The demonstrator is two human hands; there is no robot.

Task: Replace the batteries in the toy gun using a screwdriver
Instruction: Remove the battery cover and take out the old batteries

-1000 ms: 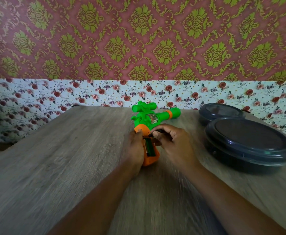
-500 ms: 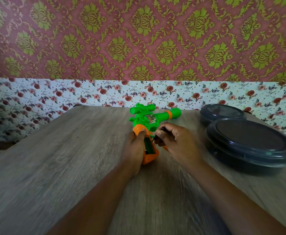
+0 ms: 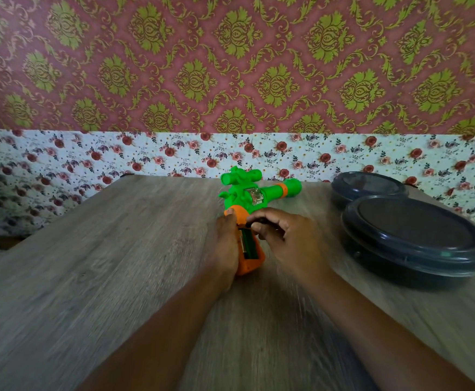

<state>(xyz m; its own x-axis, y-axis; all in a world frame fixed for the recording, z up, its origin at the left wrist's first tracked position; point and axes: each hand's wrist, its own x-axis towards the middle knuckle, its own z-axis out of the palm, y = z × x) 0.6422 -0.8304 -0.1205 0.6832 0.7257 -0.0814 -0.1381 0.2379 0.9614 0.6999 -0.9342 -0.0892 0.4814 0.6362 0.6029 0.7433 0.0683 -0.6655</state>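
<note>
A green toy gun [image 3: 247, 193] with an orange grip [image 3: 251, 262] lies on the wooden table [image 3: 103, 263], barrel pointing right. The battery compartment [image 3: 249, 244] in the grip is open, with green inside. My left hand [image 3: 225, 244] grips the left side of the orange grip, thumb on its top. My right hand [image 3: 287, 238] is curled just right of the grip and pinches a small dark object [image 3: 258, 221] at the compartment's upper end; what it is I cannot tell. No screwdriver is visible.
Two dark round lidded containers stand at the right: a large one [image 3: 413, 238] near my right hand and a smaller one [image 3: 368, 187] behind it. Patterned wallpaper backs the table's far edge.
My right hand has shifted slightly left and nearer the top of the open compartment with the dark object. My left hand still holds the grip.
</note>
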